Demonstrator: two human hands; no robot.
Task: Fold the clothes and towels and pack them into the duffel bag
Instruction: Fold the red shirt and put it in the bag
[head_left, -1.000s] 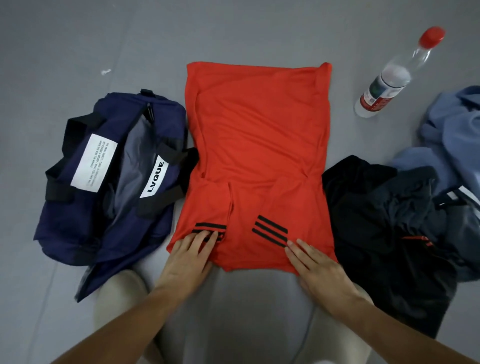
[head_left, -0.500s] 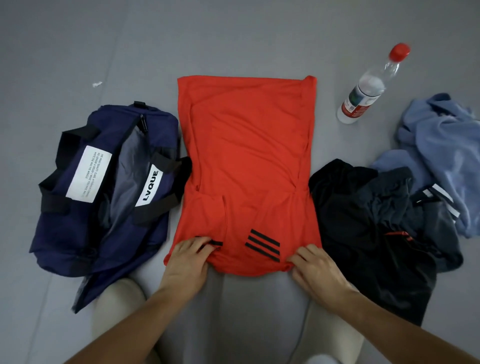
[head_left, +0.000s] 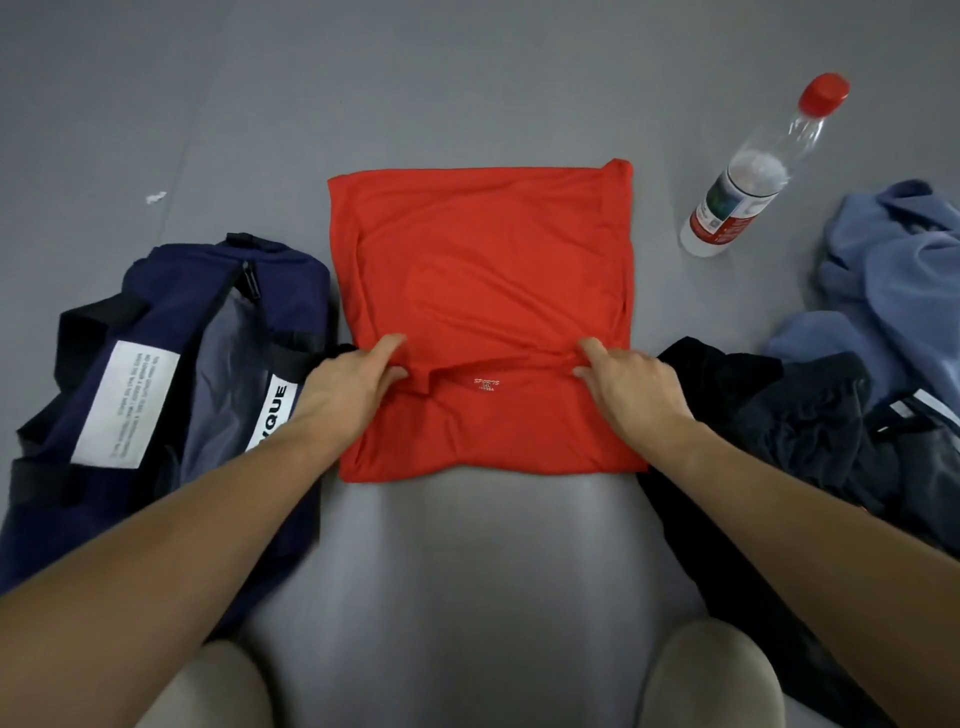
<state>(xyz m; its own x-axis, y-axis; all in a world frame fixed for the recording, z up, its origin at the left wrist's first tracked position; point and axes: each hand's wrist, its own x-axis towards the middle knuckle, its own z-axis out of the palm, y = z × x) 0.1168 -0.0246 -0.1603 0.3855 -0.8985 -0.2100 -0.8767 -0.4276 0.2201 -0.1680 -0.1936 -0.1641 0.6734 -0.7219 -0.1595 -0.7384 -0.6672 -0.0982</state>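
A red shirt (head_left: 483, 260) lies on the grey floor in front of me, its near end folded up over the middle so that a small white print shows. My left hand (head_left: 348, 387) pinches the left end of the folded edge. My right hand (head_left: 628, 387) pinches the right end of that edge. A navy duffel bag (head_left: 156, 395) lies open to the left, its grey lining and white labels showing, touching the shirt's left side.
A heap of dark clothes (head_left: 810, 431) lies right of the shirt, with a light blue garment (head_left: 893, 275) behind it. A clear bottle (head_left: 753, 176) with a red cap lies at the far right. My knees (head_left: 711, 675) are at the bottom.
Both hands have lifted the shirt's near edge and carried it forward over the middle. The black-striped sleeves are now hidden under the fold, and the shirt is shorter.
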